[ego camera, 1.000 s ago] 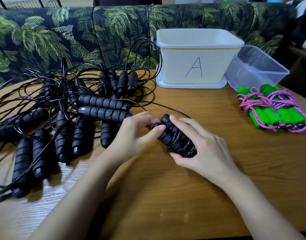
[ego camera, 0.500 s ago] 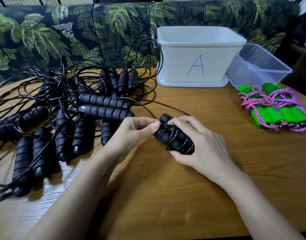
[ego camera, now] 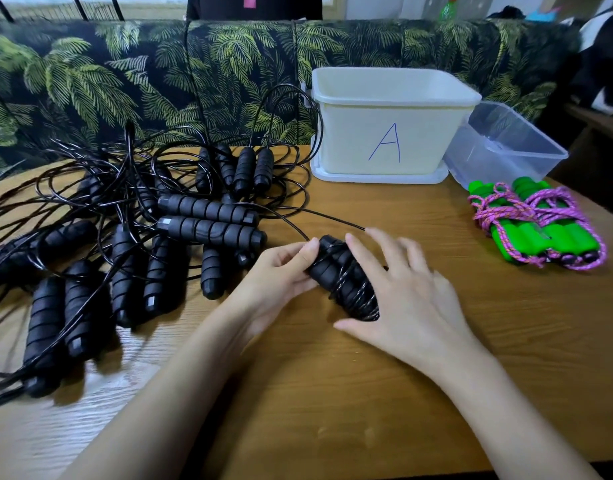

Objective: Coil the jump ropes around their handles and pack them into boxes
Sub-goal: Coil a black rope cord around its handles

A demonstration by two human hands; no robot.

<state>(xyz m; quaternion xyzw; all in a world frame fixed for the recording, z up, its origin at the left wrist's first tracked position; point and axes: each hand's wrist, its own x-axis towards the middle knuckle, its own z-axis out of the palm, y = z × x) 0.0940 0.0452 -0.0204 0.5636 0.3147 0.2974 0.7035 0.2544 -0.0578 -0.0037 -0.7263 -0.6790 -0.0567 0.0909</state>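
A black jump rope (ego camera: 339, 275), its two foam handles side by side with thin cord wound round them, lies at the middle of the wooden table (ego camera: 333, 393). My left hand (ego camera: 281, 271) grips its upper left end, thumb and fingers curled on the handles and cord. Spread, blurred fingers of my right hand (ego camera: 405, 299) cover the bundle's right side, with the thumb low by its lower end. A loose length of cord (ego camera: 333, 218) runs from the bundle's top back toward the pile.
A tangled pile of black jump ropes (ego camera: 125, 237) fills the table's left half. A white box marked A (ego camera: 350, 140) stands at the back, a clear plastic box (ego camera: 506, 147) to its right. Green-handled ropes bound in pink cord (ego camera: 540, 226) lie at the right.
My right hand has loosened from its grip on the bundle and its fingers have spread. My left hand has shifted onto the bundle's upper end.
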